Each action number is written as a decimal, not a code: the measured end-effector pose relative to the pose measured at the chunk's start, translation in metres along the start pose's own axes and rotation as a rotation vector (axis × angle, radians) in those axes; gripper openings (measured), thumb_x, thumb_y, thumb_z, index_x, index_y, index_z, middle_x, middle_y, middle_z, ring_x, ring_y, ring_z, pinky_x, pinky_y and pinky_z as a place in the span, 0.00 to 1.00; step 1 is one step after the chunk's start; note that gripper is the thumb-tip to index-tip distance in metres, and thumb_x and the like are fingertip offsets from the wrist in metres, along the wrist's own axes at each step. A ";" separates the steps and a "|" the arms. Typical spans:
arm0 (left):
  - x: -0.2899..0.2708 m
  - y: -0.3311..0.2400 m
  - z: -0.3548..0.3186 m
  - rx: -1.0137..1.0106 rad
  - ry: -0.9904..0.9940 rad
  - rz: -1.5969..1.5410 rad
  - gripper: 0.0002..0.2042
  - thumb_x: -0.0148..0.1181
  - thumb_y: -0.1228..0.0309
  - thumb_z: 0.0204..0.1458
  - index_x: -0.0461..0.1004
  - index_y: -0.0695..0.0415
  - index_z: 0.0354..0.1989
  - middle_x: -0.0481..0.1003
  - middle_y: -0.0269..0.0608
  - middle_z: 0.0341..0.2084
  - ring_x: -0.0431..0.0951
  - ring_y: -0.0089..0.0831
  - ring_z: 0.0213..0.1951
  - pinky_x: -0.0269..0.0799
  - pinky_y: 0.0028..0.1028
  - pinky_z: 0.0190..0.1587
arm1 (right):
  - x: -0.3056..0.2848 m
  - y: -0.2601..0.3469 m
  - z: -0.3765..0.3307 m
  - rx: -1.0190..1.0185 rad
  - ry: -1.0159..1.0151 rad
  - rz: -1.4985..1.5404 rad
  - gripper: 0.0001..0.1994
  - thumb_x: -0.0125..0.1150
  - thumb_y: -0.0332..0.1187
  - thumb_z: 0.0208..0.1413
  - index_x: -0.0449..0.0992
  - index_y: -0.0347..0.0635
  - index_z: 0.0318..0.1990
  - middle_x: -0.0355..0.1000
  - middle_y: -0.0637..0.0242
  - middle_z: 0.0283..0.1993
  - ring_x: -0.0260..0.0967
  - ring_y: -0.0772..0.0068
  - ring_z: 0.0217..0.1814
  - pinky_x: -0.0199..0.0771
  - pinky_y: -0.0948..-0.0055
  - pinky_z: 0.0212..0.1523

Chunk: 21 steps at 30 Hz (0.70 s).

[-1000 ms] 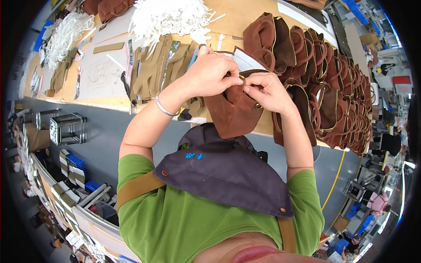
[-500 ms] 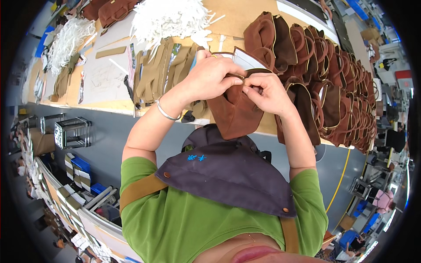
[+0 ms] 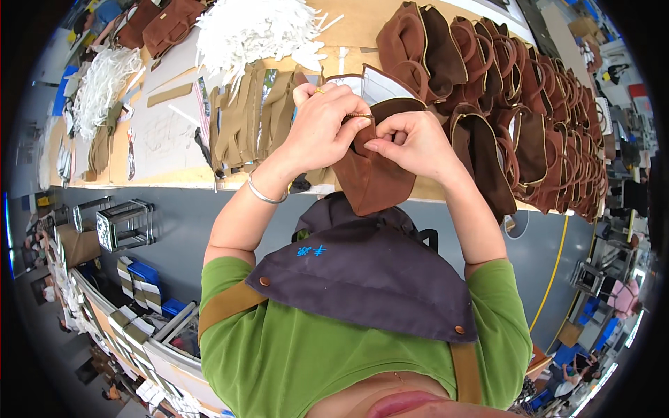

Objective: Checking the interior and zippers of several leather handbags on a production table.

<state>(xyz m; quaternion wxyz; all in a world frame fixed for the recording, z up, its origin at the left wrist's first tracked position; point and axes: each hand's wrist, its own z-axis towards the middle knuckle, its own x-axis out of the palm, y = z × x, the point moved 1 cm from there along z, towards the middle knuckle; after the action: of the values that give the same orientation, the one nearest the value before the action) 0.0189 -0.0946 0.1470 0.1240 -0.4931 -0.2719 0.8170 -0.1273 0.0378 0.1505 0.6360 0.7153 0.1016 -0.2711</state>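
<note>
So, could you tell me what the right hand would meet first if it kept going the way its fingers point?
Probably the left hand, just across the brown suede bag both pinch; depth is unclear.

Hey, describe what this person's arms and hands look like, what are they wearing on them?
Both forearms are bare, with short green sleeves ending near the shoulders. The left hand has a thin silver bangle at its wrist and a gold ring on one finger. The right hand shows no jewellery. No gloves on either.
</note>
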 end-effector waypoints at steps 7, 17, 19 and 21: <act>-0.001 0.000 0.004 0.005 0.028 -0.049 0.02 0.61 0.72 0.52 0.75 0.54 0.31 0.68 0.32 0.24 0.67 0.32 0.33 0.50 0.34 0.46 | 0.000 -0.004 0.002 -0.017 0.052 0.022 0.08 0.72 0.30 0.47 0.78 0.39 0.27 0.71 0.74 0.19 0.59 0.87 0.18 0.59 0.79 0.20; -0.001 0.001 0.011 0.024 0.064 -0.095 0.02 0.61 0.72 0.51 0.74 0.54 0.29 0.67 0.32 0.22 0.67 0.31 0.31 0.49 0.34 0.43 | 0.000 -0.011 0.002 0.141 -0.031 0.246 0.06 0.73 0.29 0.49 0.81 0.39 0.29 0.73 0.80 0.22 0.59 0.97 0.19 0.54 0.87 0.18; 0.003 0.000 0.011 0.017 0.048 -0.091 0.03 0.60 0.72 0.51 0.73 0.54 0.28 0.67 0.32 0.22 0.67 0.31 0.31 0.49 0.34 0.43 | 0.000 -0.013 0.001 0.158 -0.018 0.245 0.06 0.73 0.30 0.49 0.81 0.40 0.28 0.73 0.81 0.21 0.57 0.96 0.18 0.53 0.86 0.18; 0.005 0.000 0.012 -0.003 0.063 -0.085 0.02 0.61 0.71 0.51 0.74 0.53 0.29 0.69 0.31 0.23 0.68 0.30 0.32 0.49 0.33 0.43 | 0.000 -0.015 0.001 0.157 -0.027 0.248 0.06 0.73 0.31 0.49 0.81 0.41 0.27 0.72 0.82 0.21 0.56 0.95 0.18 0.53 0.85 0.18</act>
<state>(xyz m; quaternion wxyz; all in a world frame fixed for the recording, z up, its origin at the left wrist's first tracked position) 0.0061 -0.0960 0.1484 0.1665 -0.5068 -0.2898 0.7946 -0.1352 0.0391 0.1380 0.6080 0.7662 -0.0179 -0.2073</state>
